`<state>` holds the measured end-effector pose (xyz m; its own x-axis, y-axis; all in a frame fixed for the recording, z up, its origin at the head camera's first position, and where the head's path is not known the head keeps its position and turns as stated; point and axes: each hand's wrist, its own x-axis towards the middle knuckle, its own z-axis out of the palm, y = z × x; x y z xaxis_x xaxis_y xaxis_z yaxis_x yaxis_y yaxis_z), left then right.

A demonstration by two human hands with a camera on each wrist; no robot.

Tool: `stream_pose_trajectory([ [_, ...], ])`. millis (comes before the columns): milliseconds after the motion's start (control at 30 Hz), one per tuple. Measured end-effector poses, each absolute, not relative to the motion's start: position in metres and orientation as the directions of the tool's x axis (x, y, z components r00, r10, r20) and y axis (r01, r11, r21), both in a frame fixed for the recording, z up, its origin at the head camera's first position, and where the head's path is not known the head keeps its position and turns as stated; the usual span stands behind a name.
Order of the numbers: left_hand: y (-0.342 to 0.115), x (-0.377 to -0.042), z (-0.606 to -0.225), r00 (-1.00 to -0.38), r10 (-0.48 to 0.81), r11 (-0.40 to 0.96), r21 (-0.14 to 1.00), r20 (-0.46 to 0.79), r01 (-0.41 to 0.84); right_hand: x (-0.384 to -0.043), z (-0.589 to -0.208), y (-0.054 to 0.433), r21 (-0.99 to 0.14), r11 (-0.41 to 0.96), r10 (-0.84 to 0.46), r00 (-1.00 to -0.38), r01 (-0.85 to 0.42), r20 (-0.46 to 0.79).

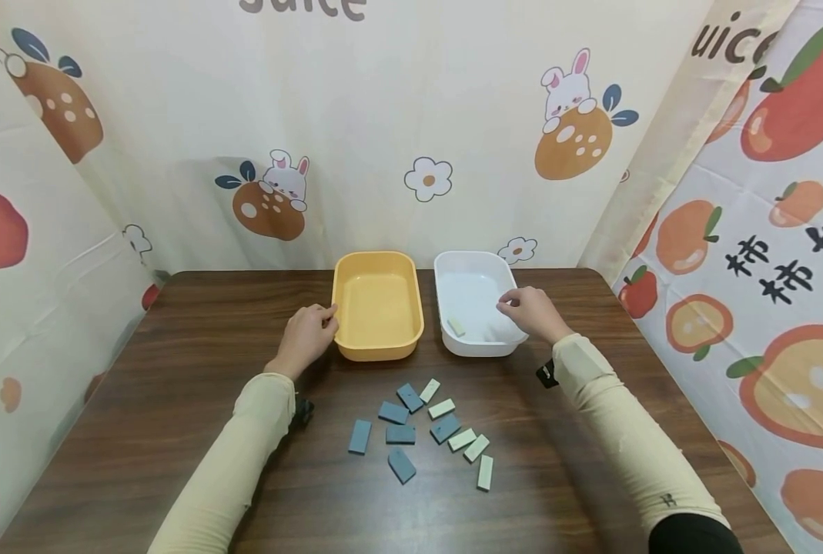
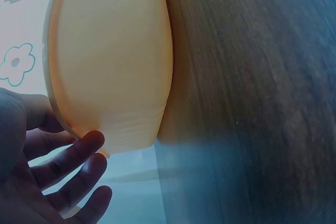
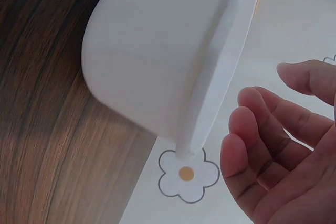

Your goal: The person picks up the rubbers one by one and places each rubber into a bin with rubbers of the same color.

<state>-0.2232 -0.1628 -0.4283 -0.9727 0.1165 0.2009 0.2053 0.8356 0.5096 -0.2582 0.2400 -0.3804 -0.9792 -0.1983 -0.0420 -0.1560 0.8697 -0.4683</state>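
Observation:
My left hand [image 1: 305, 335] holds the left rim of a yellow plastic bin [image 1: 378, 352]. In the left wrist view, the fingers of that hand [image 2: 58, 166] lie on both sides of the bin's rim. The right hand [image 1: 536, 312] hovers over the right side of a white plastic bin [image 1: 476, 348], where one pale green block [image 1: 456, 327] lies. From the right wrist, its loosely bent fingers [image 3: 244, 124] show with nothing between them, beside the white bin's wall [image 3: 157, 40]. The yellow bin contains nothing visible.
In front of the bins, several blue-grey blocks [image 1: 400, 435] and several pale green blocks [image 1: 485, 473] lie scattered on the brown wooden table [image 1: 245, 462]. A printed curtain [image 1: 362, 115] hangs behind the table's far edge, with more printed cloth [image 1: 764, 308] at the right.

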Motion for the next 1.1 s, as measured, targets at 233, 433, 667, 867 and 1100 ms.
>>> stream_pose_trajectory([
  [233, -0.162, -0.223, -0.426, -0.976, 0.114, 0.837, 0.512, 0.185, 0.195, -0.253, -0.377, 0.25, -0.474, 0.869, -0.167, -0.986, -0.145, -0.006],
  [433, -0.162, -0.223, -0.426, -0.977, 0.115, 0.84, 0.508, 0.18, 0.192, -0.25, -0.381, 0.258, -0.472, 0.87, -0.144, -0.989, -0.144, 0.036],
  [667, -0.163, -0.223, -0.425, -0.978, 0.117, 0.841, 0.507, 0.171, 0.189, -0.242, -0.383, 0.266, -0.472, 0.87, -0.119, -0.989, -0.147, 0.089],
  [867, -0.163, -0.222, -0.425, -0.977, 0.118, 0.84, 0.507, 0.178, 0.194, -0.238, -0.385, 0.271, -0.475, 0.873, -0.096, -0.994, -0.111, 0.056],
  [1100, -0.163, -0.223, -0.426, -0.98, 0.114, 0.842, 0.508, 0.163, 0.182, -0.237, -0.392, 0.277, -0.461, 0.884, -0.075, -0.996, -0.084, 0.037],
])
